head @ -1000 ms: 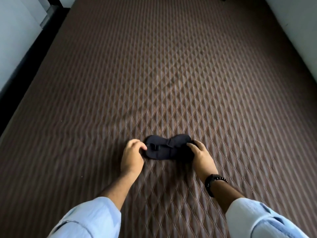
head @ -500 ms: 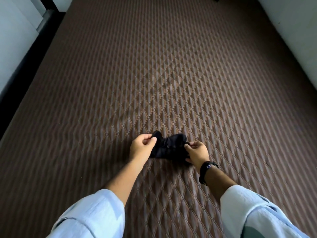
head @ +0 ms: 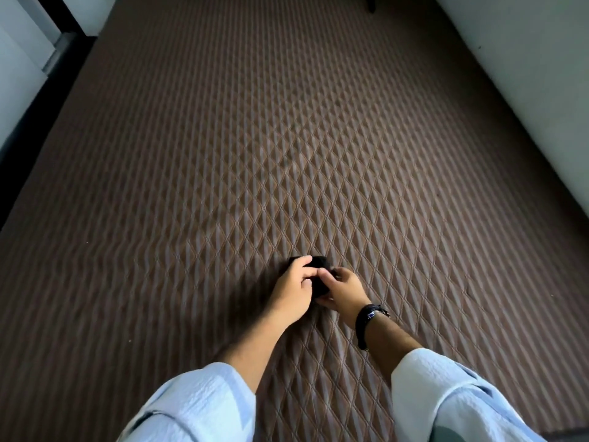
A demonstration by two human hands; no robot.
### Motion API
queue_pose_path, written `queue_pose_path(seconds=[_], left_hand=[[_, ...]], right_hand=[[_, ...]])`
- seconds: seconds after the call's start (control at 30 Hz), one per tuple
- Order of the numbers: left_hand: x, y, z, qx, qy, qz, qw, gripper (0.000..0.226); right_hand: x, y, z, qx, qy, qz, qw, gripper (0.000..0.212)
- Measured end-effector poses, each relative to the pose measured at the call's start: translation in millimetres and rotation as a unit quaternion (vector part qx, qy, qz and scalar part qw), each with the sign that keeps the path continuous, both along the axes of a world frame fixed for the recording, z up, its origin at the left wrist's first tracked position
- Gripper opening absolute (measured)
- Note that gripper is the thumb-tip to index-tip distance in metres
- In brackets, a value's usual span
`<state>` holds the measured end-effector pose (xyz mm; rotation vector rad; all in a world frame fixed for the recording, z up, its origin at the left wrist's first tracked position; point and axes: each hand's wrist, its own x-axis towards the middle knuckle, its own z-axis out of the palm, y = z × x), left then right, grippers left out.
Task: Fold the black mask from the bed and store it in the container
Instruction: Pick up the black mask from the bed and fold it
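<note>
The black mask [head: 318, 263] is bunched into a small folded bundle on the brown quilted bed [head: 287, 138], near its front middle. My left hand [head: 293, 291] covers the mask's left part, fingers pressed over it. My right hand [head: 344, 290], with a black watch on the wrist, pinches the mask from the right. The two hands touch each other over the mask, so most of it is hidden. No container is in view.
A white wall [head: 526, 74] runs along the bed's right edge. On the left, a dark floor gap [head: 28, 129] and a pale wall border the bed. A small dark object [head: 371, 4] sits at the bed's far end.
The mask lay spread flat between my hands; my left hand has brought its left end over to the right, and both hands have closed together on the folded mask.
</note>
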<state>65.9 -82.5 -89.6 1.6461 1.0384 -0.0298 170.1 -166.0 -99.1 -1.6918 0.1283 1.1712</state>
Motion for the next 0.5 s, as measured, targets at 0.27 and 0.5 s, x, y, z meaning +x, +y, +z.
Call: queue_pose_path(seconds=[0.27, 0.5], left_hand=[[19, -39, 93, -0.249, 0.016, 0.161, 0.955, 0.06], [82, -156, 242, -0.178, -0.104, -0.07, 0.976, 0.029]], right_hand=[[18, -66, 100, 0.093, -0.022, -0.104, 0.99, 0.019], [27, -218, 260, 0.09, -0.159, -0.165, 0.969, 0.022]])
